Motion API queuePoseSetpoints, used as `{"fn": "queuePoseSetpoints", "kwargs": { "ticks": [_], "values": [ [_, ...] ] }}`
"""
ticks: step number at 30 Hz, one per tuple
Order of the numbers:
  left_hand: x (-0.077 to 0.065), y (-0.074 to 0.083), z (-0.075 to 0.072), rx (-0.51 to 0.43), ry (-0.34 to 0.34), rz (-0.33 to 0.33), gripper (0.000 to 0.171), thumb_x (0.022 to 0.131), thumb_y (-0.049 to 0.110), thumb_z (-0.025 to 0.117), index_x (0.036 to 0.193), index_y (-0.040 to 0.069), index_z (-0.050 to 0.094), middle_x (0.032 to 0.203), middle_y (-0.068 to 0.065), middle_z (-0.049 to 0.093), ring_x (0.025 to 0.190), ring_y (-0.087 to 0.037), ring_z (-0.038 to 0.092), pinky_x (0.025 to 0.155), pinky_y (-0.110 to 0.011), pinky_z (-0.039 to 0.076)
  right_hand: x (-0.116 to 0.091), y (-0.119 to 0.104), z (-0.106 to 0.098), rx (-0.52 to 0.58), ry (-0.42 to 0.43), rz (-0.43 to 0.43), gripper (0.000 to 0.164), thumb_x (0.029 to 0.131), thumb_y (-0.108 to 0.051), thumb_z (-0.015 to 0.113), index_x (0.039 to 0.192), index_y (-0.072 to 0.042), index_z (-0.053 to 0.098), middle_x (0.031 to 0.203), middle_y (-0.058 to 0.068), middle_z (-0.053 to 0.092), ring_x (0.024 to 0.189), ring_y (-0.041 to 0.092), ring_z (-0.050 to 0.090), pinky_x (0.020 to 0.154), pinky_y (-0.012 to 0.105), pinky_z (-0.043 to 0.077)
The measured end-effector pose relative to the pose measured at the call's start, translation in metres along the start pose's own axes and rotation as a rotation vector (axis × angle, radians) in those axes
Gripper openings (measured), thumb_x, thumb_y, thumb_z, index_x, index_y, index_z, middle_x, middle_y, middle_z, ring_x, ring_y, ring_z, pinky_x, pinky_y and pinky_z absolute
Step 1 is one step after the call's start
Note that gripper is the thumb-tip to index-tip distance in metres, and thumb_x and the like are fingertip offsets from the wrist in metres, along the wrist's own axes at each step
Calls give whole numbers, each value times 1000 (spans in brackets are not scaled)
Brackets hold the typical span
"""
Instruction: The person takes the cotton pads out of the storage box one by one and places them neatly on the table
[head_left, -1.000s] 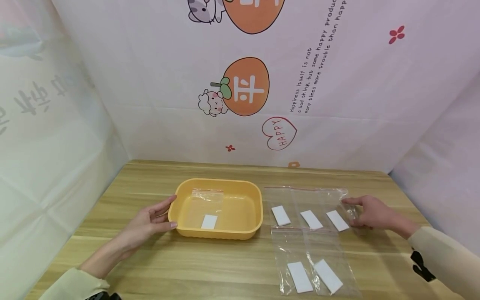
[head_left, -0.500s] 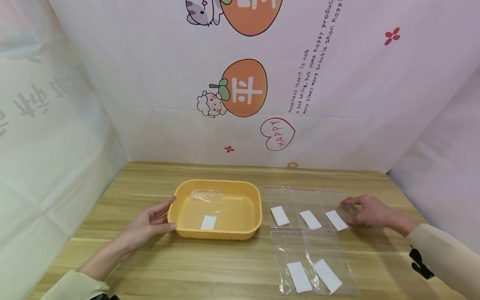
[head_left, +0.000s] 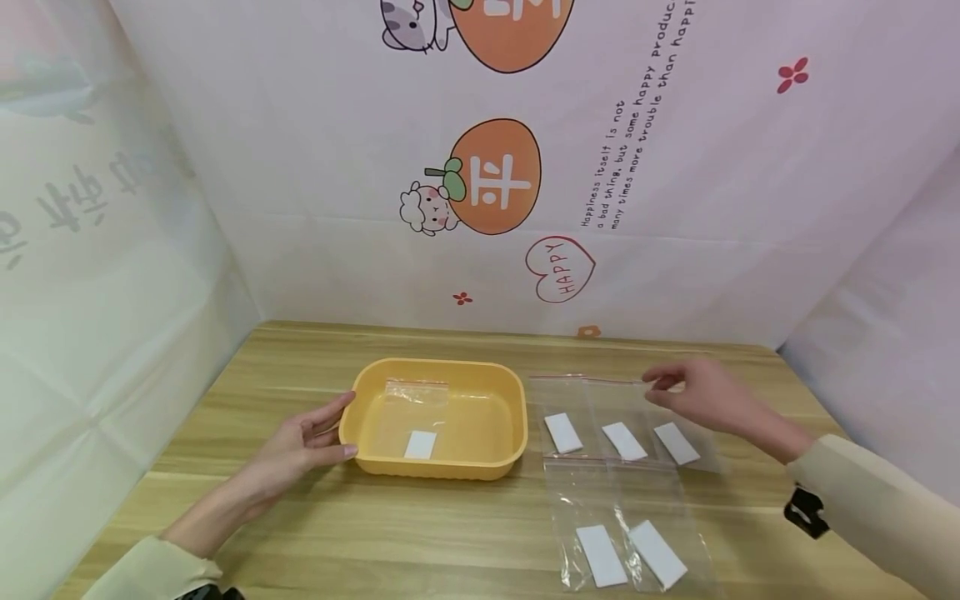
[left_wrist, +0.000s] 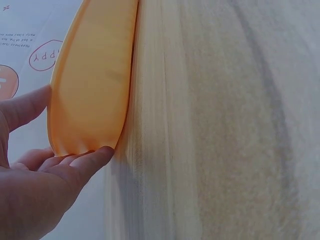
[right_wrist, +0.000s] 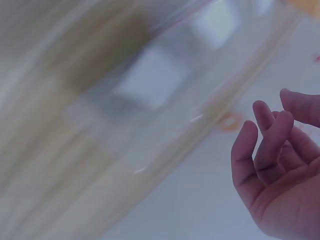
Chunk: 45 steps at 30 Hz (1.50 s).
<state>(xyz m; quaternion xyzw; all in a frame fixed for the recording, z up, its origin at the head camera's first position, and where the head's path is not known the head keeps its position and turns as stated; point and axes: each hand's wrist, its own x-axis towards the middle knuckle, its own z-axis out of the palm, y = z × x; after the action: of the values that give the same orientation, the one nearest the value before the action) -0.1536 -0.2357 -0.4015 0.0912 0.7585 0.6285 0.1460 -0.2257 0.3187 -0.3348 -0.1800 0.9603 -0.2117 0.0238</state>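
Note:
In the head view, my left hand (head_left: 296, 450) grips the left end of a yellow plastic basin (head_left: 480, 425). The left wrist view shows thumb and fingers spread across its end wall. Inside the basin lies a clear zip-lock bag (head_left: 414, 408) with a white rectangular piece (head_left: 420, 444) at its bottom. My right hand (head_left: 705, 396) hovers over the upper right corner of the laid-out bags, fingers loosely bent and nothing between them in the right wrist view. Below it is a zip-lock bag (head_left: 651, 412) with a white piece (head_left: 677, 442).
More clear zip-lock bags lie flat in two rows right of the basin, overlapping, including an upper-left bag (head_left: 558, 396) and a front bag (head_left: 581, 492). Each holds a white piece. The wooden table (head_left: 420, 533) meets a printed cloth backdrop (head_left: 337, 275) behind.
My right hand has let go of the rightmost upper bag, risen and moved left and back over it. That bag's crumpled right side now lies flatter. My left hand stays on the basin.

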Motion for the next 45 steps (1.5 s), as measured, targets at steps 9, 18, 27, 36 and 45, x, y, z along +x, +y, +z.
{"fn": "queuePoseSetpoints", "kwargs": {
  "ticks": [9,18,27,36,45],
  "values": [
    [1,-1,1,-2,-17,3,90,98,14,76,167,2,19,171,-26,10,150,-49,29,115,-44,38,29,-98,15,18,13,-131,28,91,-19,81,115,-5,81,94,-2,77,89,21,68,71,34,52],
    [1,-1,0,-8,-13,13,90,98,14,76,167,1,19,171,-28,11,149,-50,30,111,-37,43,66,-165,45,38,-106,-165,38,89,-25,86,123,-8,79,110,4,76,104,24,66,83,39,55],
    [1,-1,-1,-4,-14,7,89,99,14,76,167,2,20,171,-29,10,148,-50,31,112,-41,43,101,-196,82,24,-211,-161,46,87,-29,89,126,-7,78,112,9,76,92,20,61,78,32,52],
    [0,0,-1,-5,-17,18,91,98,14,77,167,0,19,171,-28,9,149,-50,28,113,-40,40,118,-209,115,56,-281,-110,50,85,-29,91,127,-4,77,86,0,68,76,14,55,67,26,47],
    [0,0,-1,-30,-14,25,91,97,12,77,166,-1,18,170,-28,9,148,-50,30,110,-35,44,112,-209,138,121,-268,17,58,79,-29,96,127,-3,76,131,8,73,100,19,61,94,35,54]
  ]
}}
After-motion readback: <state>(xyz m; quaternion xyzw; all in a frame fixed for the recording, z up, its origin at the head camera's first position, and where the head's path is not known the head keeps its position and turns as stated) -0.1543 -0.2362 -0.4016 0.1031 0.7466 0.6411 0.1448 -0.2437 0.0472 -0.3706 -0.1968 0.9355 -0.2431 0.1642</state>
